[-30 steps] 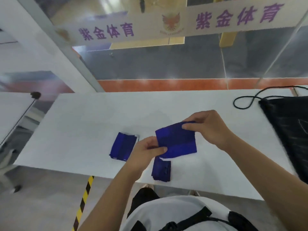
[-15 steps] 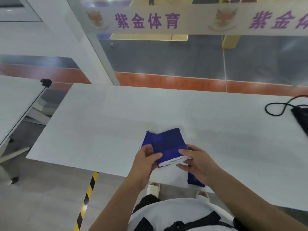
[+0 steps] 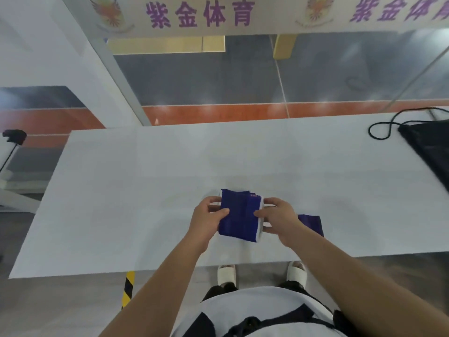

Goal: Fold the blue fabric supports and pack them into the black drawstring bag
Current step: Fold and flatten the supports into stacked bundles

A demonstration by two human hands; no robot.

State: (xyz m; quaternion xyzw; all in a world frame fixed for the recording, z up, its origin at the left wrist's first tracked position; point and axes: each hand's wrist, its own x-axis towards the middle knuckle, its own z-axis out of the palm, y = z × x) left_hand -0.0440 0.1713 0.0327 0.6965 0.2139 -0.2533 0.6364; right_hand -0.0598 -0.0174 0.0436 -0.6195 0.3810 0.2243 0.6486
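Both hands, left and right, pinch the folded support by its sides, probably squaring it before bagging.

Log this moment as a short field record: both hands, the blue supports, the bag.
left-hand grip: pinches the left edge of the folded blue support, thumb on top
right-hand grip: pinches its right edge, where white lining shows
second blue support: lies on the white table, right of that grip and partly hidden by it
black drawstring bag: at the table's far right, cord looped beside it; contents not visible
held support on table: cannot tell
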